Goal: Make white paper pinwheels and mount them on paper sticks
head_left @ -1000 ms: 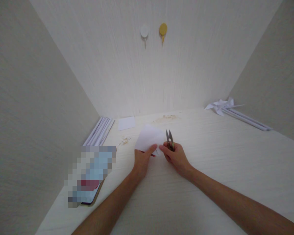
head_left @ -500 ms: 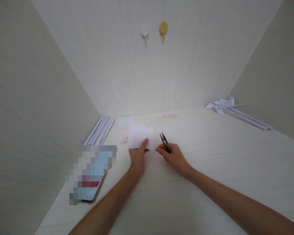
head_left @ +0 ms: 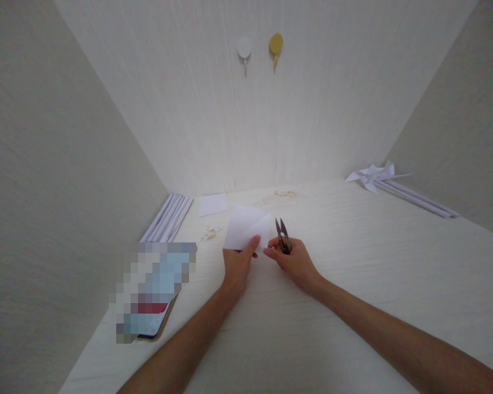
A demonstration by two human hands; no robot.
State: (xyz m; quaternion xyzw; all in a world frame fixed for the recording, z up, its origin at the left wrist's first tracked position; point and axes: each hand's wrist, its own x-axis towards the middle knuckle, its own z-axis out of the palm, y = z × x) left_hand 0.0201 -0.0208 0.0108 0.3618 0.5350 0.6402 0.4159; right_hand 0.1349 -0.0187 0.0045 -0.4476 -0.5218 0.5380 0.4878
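My left hand (head_left: 239, 264) grips a white square of paper (head_left: 244, 224) by its lower edge, thumb on top. A slit or fold line runs across the paper's right part. My right hand (head_left: 293, 257) holds a pair of thread snips (head_left: 284, 235) in its palm, the two pointed blades apart and directed away from me. The right thumb and forefinger are at the paper's lower right corner; whether they pinch it I cannot tell.
A second white paper square (head_left: 213, 204) lies near the back wall. Rolled paper sticks (head_left: 169, 218) and a partly blurred phone (head_left: 152, 323) are on the left. At the back right lies a paper pinwheel (head_left: 373, 176) with sticks. Two hooks, white (head_left: 244, 48) and yellow (head_left: 276, 44), are on the wall.
My left hand has shifted right with the paper, which has turned slightly. My right hand has moved a little right, and its fingertips now meet the paper's corner.
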